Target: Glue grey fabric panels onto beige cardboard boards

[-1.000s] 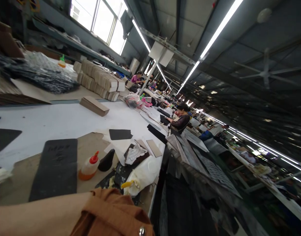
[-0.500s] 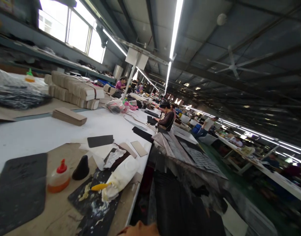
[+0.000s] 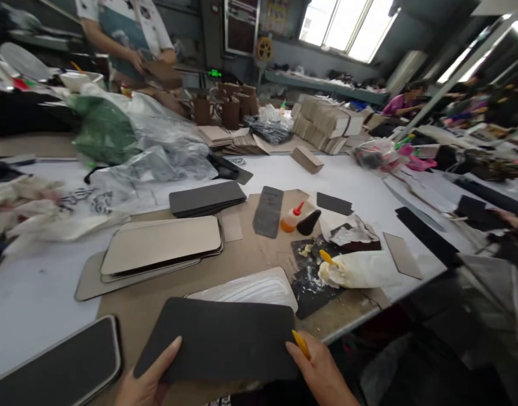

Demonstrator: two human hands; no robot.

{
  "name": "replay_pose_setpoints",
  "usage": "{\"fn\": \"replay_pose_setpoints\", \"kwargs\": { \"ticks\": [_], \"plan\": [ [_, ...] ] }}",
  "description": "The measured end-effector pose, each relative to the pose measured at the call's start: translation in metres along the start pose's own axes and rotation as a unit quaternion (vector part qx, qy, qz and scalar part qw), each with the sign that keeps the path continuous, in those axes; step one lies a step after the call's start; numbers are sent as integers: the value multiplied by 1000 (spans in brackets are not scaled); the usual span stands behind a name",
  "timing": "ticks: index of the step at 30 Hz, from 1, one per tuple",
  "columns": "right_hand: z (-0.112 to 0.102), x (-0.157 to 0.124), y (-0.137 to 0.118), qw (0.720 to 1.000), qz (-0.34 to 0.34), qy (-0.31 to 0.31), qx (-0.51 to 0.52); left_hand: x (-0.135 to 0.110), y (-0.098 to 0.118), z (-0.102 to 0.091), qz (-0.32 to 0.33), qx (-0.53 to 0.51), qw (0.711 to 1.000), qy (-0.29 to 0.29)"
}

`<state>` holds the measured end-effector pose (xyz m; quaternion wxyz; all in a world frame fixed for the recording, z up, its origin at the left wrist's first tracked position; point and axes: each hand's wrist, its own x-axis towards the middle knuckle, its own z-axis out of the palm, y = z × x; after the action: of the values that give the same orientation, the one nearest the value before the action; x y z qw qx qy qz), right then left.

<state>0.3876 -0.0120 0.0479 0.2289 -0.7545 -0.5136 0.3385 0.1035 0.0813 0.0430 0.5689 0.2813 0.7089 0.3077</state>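
A black rounded panel point(image 3: 220, 338) lies flat at the near edge of the table. My left hand point(image 3: 146, 380) grips its lower left corner, thumb on top. At the panel's right edge my right hand point(image 3: 322, 372) rests with a small yellow tool point(image 3: 301, 344) pinched in its fingers. Just beyond the panel sits a shiny grey panel point(image 3: 250, 287). A stack of tan boards point(image 3: 159, 245) lies further back on the left.
An orange glue bottle with a red cap point(image 3: 290, 220), a black cone point(image 3: 308, 222) and a white glue bag point(image 3: 360, 269) on a smeared black sheet are to the right. Plastic bags point(image 3: 127, 135) and board stacks point(image 3: 326, 121) sit behind. A person point(image 3: 123, 34) stands across the table.
The view has swung from the long hall down to the table in front of me. Both hands have come into view on the black panel.
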Motion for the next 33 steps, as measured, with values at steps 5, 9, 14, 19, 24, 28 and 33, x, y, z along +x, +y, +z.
{"fn": "replay_pose_setpoints", "kwargs": {
  "ticks": [5,9,14,19,24,28,33],
  "plan": [
    [5,10,27,998,-3,20,-51,-14,-6,3,-120,-79,989,-44],
    [-6,50,34,986,-11,55,-156,3,-5,8,-2,97,993,-59],
    [-7,85,39,958,-11,54,-283,29,-15,16,126,327,936,-17],
    [-3,96,46,952,-23,33,-302,36,-23,19,135,413,900,-39],
    [-4,99,50,958,-32,15,-284,35,-21,20,131,423,896,-41],
    [-4,101,53,966,-26,1,-258,35,-19,21,115,405,907,-34],
    [-4,105,55,972,13,-17,-235,34,-19,22,103,366,925,-25]
  ]
}}
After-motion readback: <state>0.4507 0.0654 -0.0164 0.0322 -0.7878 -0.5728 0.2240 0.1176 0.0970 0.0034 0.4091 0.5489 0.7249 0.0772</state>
